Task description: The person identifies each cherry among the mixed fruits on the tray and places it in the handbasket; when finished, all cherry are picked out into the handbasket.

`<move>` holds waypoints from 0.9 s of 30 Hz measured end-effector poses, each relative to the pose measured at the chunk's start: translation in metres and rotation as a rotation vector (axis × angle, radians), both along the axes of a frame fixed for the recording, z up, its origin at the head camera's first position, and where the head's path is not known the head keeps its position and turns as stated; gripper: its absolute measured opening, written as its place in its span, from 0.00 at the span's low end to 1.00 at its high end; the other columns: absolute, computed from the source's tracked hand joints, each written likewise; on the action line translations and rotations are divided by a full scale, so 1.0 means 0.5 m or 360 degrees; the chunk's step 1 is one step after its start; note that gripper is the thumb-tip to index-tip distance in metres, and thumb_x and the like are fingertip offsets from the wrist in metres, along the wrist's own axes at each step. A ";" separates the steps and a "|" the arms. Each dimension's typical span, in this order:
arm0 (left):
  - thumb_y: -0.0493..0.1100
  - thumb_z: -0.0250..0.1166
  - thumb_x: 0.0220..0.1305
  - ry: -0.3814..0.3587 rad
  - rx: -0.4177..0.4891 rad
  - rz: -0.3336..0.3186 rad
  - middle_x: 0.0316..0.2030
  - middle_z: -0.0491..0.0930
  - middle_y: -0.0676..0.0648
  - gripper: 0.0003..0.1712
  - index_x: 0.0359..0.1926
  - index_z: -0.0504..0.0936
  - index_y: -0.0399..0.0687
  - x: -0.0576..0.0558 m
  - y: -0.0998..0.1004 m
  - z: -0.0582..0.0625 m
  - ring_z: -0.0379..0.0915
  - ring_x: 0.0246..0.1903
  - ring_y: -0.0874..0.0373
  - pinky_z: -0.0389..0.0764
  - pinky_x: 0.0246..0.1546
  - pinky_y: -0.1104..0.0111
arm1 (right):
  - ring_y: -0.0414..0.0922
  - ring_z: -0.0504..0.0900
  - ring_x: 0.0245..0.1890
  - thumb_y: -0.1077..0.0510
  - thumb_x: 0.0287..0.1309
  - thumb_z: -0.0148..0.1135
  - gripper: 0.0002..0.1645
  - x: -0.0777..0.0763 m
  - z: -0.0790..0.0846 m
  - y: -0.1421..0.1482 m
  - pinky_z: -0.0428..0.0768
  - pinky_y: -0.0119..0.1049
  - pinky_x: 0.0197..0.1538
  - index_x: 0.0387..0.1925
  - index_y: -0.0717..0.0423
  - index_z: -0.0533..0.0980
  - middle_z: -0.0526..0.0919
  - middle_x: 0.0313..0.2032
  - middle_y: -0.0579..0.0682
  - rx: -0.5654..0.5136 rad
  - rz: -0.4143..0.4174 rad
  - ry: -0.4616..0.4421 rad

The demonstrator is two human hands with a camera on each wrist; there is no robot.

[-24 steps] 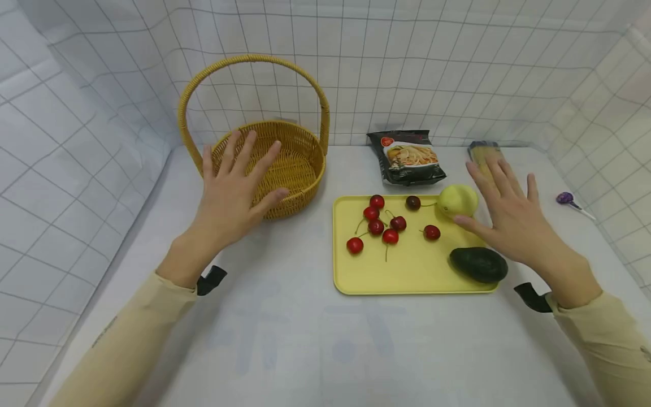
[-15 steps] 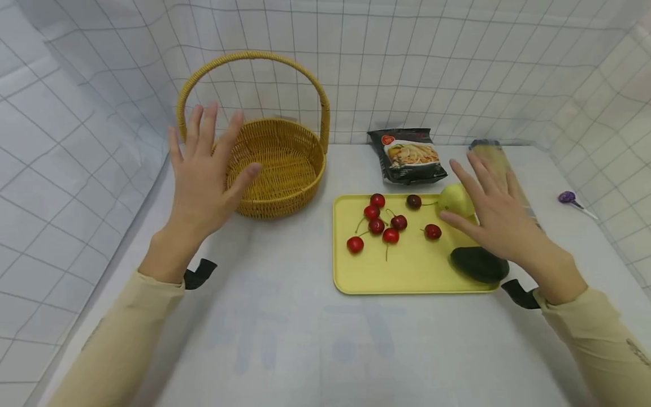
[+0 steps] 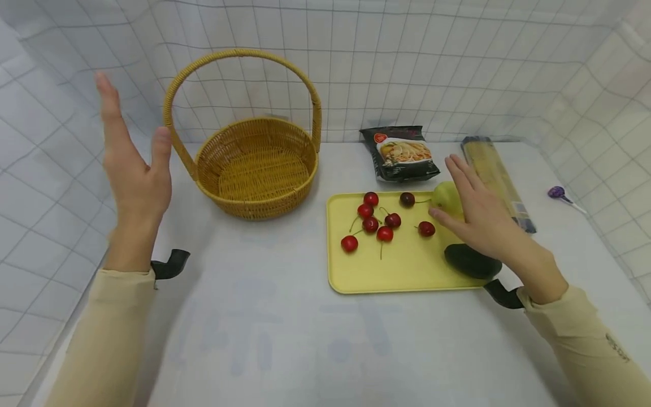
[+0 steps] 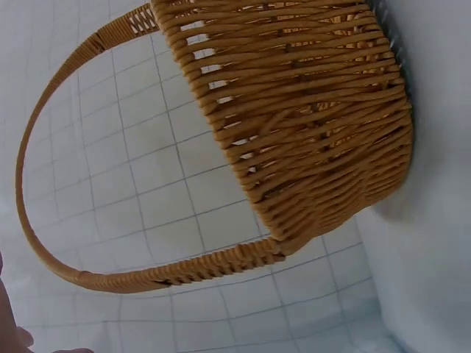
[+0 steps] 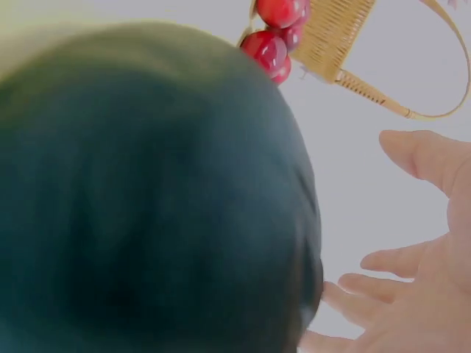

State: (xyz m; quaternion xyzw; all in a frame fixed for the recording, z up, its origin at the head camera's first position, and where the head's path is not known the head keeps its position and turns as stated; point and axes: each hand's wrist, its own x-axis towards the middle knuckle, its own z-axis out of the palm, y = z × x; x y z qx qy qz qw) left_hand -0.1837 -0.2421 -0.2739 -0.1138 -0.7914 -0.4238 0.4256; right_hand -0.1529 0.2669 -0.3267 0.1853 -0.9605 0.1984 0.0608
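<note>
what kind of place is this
Probably a staged tabletop recording booth rather than a real kitchen: rippled, grid-patterned white sheeting walls in a white tabletop, where a wicker basket and a yellow tray of produce are set out.

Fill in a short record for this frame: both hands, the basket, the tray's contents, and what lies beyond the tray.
Left hand: raised left of the basket, thumb extended, holding nothing
Right hand: over the yellow tray's right part in the head view, fingers extended, holding nothing; contact unclear
Basket: woven, handle upright, left of the tray
Tray contents: eight cherries, light green fruit partly hidden, dark green oval item
Beyond tray: noodle packet, long yellowish pack, purple lollipop
</note>
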 end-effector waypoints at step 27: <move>0.55 0.61 0.77 -0.1216 0.0314 -0.0411 0.85 0.48 0.49 0.45 0.85 0.48 0.69 -0.097 -0.087 -0.189 0.48 0.82 0.49 0.55 0.80 0.58 | 0.62 0.76 0.66 0.63 0.66 0.70 0.30 0.018 -0.051 -0.039 0.74 0.61 0.67 0.67 0.65 0.76 0.77 0.66 0.65 0.0126 0.0250 -0.0321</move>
